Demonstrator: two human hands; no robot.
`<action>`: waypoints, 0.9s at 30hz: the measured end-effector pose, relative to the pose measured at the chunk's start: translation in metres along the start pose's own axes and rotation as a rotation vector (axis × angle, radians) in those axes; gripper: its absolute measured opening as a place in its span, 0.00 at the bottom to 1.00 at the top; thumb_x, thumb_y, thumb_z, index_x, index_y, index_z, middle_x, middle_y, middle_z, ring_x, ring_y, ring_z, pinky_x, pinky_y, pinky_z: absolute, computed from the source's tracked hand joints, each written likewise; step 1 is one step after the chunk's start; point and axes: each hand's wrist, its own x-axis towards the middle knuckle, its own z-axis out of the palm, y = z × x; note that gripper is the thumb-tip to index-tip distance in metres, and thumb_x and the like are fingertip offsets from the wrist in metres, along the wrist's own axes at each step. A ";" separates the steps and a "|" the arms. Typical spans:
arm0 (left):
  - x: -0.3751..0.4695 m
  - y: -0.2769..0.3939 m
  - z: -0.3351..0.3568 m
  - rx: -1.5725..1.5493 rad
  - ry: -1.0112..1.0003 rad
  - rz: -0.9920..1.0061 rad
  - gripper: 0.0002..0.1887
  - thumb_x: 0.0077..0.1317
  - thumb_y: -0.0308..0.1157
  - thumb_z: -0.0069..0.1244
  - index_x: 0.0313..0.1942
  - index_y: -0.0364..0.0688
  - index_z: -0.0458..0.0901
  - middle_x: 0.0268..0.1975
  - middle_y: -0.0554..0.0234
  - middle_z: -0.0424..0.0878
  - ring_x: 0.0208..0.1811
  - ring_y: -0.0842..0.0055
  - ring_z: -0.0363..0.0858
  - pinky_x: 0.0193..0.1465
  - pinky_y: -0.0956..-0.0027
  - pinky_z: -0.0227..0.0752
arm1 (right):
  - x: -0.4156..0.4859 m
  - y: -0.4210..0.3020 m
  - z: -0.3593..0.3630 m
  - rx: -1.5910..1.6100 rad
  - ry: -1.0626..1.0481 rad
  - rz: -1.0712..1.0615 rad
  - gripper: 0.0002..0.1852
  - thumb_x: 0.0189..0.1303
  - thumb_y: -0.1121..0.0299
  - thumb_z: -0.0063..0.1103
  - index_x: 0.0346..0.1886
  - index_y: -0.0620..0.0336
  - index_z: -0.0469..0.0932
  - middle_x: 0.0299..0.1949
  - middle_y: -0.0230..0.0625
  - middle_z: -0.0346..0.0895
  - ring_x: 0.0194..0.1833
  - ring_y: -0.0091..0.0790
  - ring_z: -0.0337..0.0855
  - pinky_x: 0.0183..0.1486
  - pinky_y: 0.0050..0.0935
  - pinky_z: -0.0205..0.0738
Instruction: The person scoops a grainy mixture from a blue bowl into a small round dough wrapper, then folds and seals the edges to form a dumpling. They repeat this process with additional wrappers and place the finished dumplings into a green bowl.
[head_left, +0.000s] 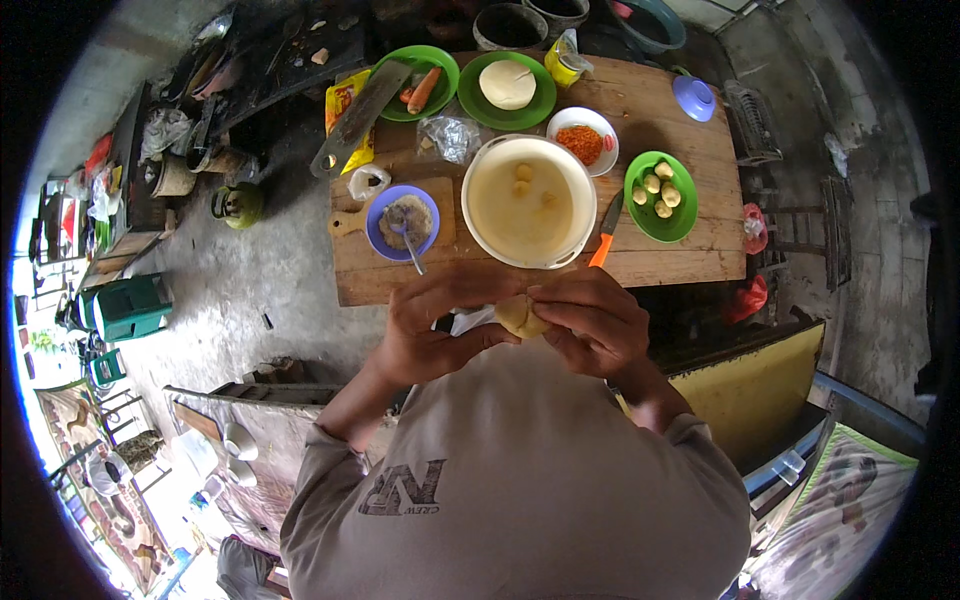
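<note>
Between my fingers is a pale yellow lump of dough (520, 316), with a crease across its top. My left hand (450, 319) grips it from one side, and my right hand (596, 319) pinches it from the other. Both hands are just off the table's near edge, in front of my chest. Beyond them a large white tub (472, 217) holds cloudy liquid with a few yellowish balls (523, 172) in it. Several shaped dough pieces (670, 196) lie on a green plate (660, 232) to the right. An orange-handled knife (606, 234) rests between tub and plate.
Left of the tub, a purple bowl (381, 246) with a spoon (412, 251) and pale powder stands on a wooden board (346, 223). A white bowl of orange filling (579, 144), a round dough mass (508, 84), carrots (424, 90) and a broad cleaver (364, 116) sit farther back.
</note>
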 end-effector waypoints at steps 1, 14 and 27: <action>-0.002 -0.002 0.005 -0.100 0.050 -0.086 0.15 0.58 0.18 0.68 0.46 0.36 0.88 0.49 0.49 0.88 0.55 0.66 0.88 0.51 0.66 0.84 | -0.001 0.000 0.001 0.012 0.028 0.000 0.16 0.55 0.77 0.76 0.47 0.56 0.85 0.47 0.38 0.87 0.46 0.40 0.88 0.47 0.37 0.85; 0.002 -0.026 -0.001 0.139 0.150 0.127 0.14 0.55 0.13 0.66 0.40 0.40 0.89 0.47 0.54 0.90 0.49 0.68 0.90 0.50 0.69 0.84 | 0.007 0.008 0.007 0.023 -0.016 0.033 0.16 0.56 0.73 0.76 0.48 0.62 0.83 0.49 0.49 0.85 0.49 0.46 0.87 0.51 0.38 0.84; -0.001 -0.027 0.018 -0.602 0.356 -0.238 0.14 0.67 0.15 0.55 0.53 0.32 0.79 0.67 0.48 0.74 0.64 0.66 0.80 0.58 0.66 0.84 | 0.003 0.007 0.027 0.488 0.152 0.690 0.16 0.67 0.76 0.68 0.55 0.68 0.78 0.47 0.40 0.85 0.45 0.26 0.87 0.51 0.27 0.84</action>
